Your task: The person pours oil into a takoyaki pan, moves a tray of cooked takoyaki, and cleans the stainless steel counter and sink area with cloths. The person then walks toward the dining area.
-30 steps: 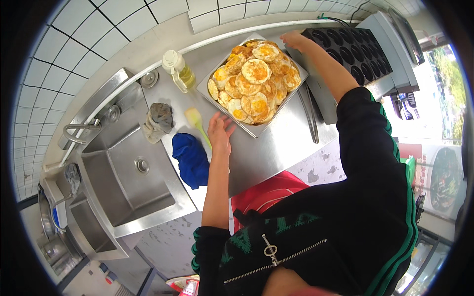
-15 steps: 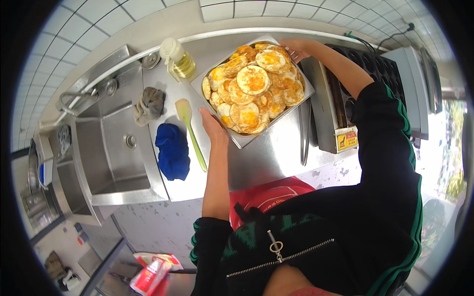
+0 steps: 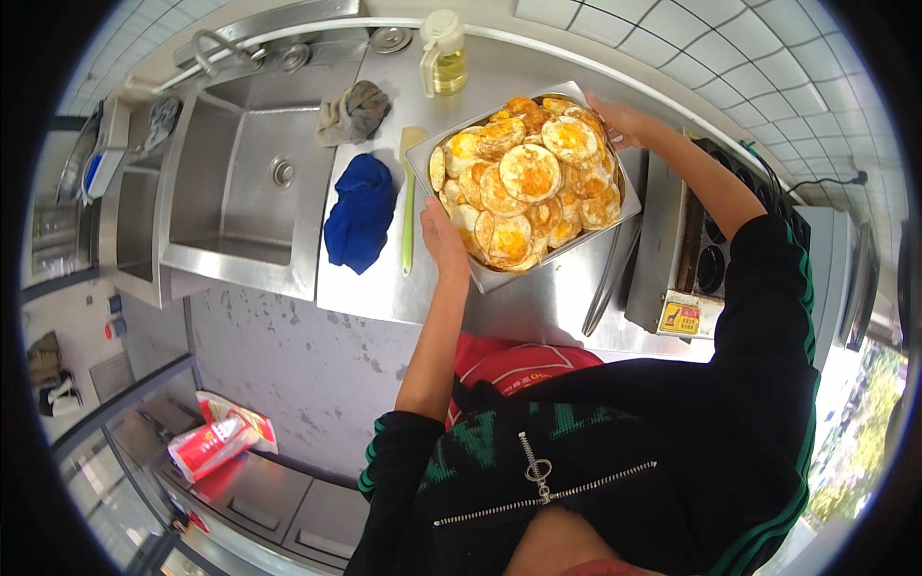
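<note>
A square metal tray [image 3: 492, 280] heaped with round fried eggs [image 3: 530, 173] is between my two hands at the counter. My left hand [image 3: 445, 240] grips its near left side, with the thumb by the rim and the other fingers hidden beneath. At the far right corner, my right hand [image 3: 619, 123] is closed around the rim. A spatula with a green handle [image 3: 407, 226] lies just left of the tray, its blade partly behind the tray's left corner. Whether the tray rests on the counter or is slightly raised, I cannot tell.
Left of the tray are a blue cloth [image 3: 360, 213], a grey cloth [image 3: 353, 113] and a steel sink [image 3: 235, 269]. An oil jug [image 3: 444, 56] stands behind. Tongs [image 3: 612, 280] lie to the right, beside a cooker with round moulds [image 3: 711, 269].
My view has turned, shifting the whole scene. Against the counter, the tray has moved a little left and now overlaps the spatula's blade. Both hands have kept their hold.
</note>
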A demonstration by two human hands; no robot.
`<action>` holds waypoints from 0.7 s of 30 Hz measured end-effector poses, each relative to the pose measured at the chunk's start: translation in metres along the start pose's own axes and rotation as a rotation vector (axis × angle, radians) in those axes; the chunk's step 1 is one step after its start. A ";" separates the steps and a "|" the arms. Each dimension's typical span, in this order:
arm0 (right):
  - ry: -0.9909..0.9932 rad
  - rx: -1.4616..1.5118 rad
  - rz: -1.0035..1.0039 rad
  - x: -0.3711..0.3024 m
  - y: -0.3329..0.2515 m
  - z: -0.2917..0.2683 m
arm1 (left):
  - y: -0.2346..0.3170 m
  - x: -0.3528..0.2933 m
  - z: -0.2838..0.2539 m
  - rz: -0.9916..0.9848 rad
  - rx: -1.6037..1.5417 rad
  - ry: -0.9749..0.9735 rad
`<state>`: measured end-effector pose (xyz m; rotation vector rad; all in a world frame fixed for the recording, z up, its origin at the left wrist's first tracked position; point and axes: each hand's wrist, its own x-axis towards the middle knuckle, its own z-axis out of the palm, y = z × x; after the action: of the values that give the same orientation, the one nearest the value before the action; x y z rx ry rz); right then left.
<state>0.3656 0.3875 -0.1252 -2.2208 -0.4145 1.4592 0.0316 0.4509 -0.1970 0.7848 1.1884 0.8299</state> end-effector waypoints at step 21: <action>-0.146 -0.320 -0.058 -0.119 0.026 0.217 | 0.012 -0.157 -0.234 0.014 0.225 0.323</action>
<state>0.1196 0.3525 -0.1191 -2.3248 -0.8041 1.6249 -0.2248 0.3393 -0.1603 0.8634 1.5856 0.8658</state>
